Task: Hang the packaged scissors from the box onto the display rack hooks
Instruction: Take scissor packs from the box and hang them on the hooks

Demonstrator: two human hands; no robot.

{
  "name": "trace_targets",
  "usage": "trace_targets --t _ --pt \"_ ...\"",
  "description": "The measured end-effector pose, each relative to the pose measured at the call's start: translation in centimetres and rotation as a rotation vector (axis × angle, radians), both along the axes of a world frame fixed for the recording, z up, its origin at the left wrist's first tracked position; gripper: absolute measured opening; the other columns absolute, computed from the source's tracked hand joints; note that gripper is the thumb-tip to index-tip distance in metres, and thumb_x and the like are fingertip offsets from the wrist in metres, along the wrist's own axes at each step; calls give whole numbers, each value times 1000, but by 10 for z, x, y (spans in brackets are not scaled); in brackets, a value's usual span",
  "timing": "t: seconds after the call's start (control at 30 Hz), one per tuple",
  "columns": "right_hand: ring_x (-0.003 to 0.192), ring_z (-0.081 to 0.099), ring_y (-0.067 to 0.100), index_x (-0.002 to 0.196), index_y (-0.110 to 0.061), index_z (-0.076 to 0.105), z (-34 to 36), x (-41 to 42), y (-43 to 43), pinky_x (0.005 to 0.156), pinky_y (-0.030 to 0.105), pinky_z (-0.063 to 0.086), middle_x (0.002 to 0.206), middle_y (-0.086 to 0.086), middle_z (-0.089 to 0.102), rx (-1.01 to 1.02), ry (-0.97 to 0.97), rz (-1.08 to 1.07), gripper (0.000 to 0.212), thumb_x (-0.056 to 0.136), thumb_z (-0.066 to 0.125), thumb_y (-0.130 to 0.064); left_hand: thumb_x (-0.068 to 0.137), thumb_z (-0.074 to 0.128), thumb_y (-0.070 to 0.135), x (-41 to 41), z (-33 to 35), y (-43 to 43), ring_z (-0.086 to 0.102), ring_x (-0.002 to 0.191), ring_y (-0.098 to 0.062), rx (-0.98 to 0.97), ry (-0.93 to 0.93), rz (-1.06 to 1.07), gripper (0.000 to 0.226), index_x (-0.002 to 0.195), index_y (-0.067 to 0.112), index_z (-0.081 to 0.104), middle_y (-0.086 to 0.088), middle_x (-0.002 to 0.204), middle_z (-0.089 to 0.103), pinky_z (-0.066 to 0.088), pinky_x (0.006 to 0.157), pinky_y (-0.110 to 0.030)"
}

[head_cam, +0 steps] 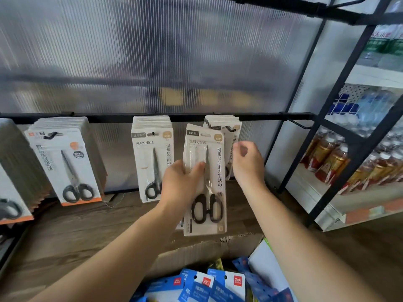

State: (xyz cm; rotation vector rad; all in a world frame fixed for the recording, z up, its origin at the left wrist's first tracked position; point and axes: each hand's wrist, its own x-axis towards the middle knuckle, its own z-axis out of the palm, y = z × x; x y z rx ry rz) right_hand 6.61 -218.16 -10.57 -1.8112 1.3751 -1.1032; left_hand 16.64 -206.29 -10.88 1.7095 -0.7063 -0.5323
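Box (pixel 196 251) below, left hand (pixel 181 179) grips packaged scissors (pixel 210 171) upright, just left of the hook (pixel 231 128) by the empty, slack right hand (pixel 246 162).

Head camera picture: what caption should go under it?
Left hand holds a scissors pack before the rack hooks; right hand hovers empty beside it.
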Motion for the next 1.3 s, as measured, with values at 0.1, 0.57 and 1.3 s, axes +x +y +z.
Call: trace_targets --t 0.1,0.57,1.3 --pt "84 58 5 104 -25 58 4 -4 23 69 19 43 90 -15 59 45 -79 198 18 98 54 -42 86 69 43 0 -1 -3 41 61 -17 -16 3 -6 40 77 15 42 -3 69 44 35 55 -29" --pt "93 66 7 115 -23 67 8 -28 6 84 33 56 101 -11 70 94 -230 64 22 97 56 -19 99 49 45 -2 4 2 43 54 -14 -6 -54 0 39 79 12 49 -1 63 47 38 49 -27" --pt "76 54 18 102 -10 64 -2 14 -42 53 24 32 94 3 65 -79 188 -20 22 102 46 -23 98 50 45 7 -7 -2 46 53 -13 1 -78 40 40 77 11 51 1 62 49 34 49 -26"
